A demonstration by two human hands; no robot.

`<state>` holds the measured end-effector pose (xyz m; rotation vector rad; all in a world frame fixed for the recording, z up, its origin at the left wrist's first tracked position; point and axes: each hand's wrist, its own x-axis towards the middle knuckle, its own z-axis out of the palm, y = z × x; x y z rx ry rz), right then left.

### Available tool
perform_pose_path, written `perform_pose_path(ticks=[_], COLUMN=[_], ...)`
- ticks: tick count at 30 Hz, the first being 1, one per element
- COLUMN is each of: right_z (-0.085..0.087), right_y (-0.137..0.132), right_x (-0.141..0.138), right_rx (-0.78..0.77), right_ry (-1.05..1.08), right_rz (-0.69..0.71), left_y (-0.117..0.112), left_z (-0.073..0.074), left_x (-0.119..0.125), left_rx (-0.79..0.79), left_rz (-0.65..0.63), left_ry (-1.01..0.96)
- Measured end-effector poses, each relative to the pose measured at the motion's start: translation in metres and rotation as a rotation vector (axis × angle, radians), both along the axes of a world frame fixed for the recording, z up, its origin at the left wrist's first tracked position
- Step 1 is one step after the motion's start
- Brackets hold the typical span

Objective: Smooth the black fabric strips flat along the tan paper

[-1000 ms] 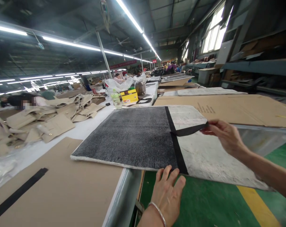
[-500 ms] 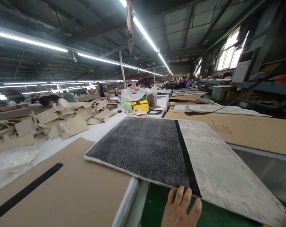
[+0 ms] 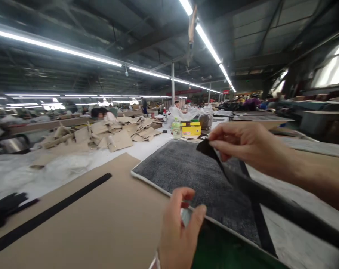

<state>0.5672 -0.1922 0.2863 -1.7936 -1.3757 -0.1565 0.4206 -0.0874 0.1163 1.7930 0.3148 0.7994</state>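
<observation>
A dark grey pile mat [image 3: 186, 168] lies on the table with its pale backing [image 3: 295, 231] folded over at the right and a black band running down the seam. My right hand [image 3: 242, 144] is raised over the mat and pinches the end of a black strap [image 3: 270, 198] that stretches away to the lower right. My left hand [image 3: 180, 228] is lifted at the mat's near edge, thumb and fingers curled together around a small pale thing I cannot make out.
A brown cardboard sheet [image 3: 102, 220] with a black strip [image 3: 54, 211] on it lies to the left. Beige cut pieces [image 3: 116, 134] are heaped behind, with a bottle [image 3: 176, 129] and a yellow box [image 3: 191, 130]. Other people work at far tables. Green floor [image 3: 222, 250] shows below.
My right hand has come back into view holding a black strap up over the mat. My left hand has lifted off the mat's edge and curled closed. The view has swung left.
</observation>
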Motion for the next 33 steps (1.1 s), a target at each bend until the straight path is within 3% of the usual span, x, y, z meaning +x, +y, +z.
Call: perform_pose_path(ticks=[2,3,5,7,11,15,22,25,29,33], right_z=[-0.009,-0.014,-0.024,-0.035,-0.062,-0.085,-0.112,-0.136,-0.170,-0.187], right_y=[0.036,0.053,0.086,0.115,0.163,0.199,0.238,0.251,0.256,0.241], right_x=[-0.025,-0.038,-0.063,-0.088,-0.136,-0.174,-0.220,-0.237,-0.261,-0.274], right_rx=[-0.118,-0.153,-0.186,-0.204,-0.239,-0.221,-0.223,-0.297,-0.503,-0.775], right_ry=[-0.034,-0.050,-0.058,-0.036,0.022,0.044,0.053,0.297,0.790,1.063], right_rz=[0.125,0.174,0.259,0.361,0.524,0.649,0.770,0.891,1.127,1.115], left_y=[0.025,0.035,0.048,0.058,0.079,0.102,0.124,0.128,0.133,0.140], left_z=[0.041,0.053,0.063,0.058,0.034,0.020,0.011,0.011,0.009,-0.002], left_x=[-0.029,-0.042,-0.066,-0.087,-0.123,-0.159,-0.223,-0.248,-0.274,-0.292], left_rx=[-0.164,-0.200,-0.229,-0.239,-0.254,-0.285,-0.312,-0.417,-0.642,-0.771], left_rz=[0.011,0.029,0.111,0.264,0.550,0.620,0.723,0.683,0.605,0.715], left_ry=[-0.078,-0.107,-0.143,-0.136,-0.096,-0.169,-0.231,-0.283,-0.406,-0.520])
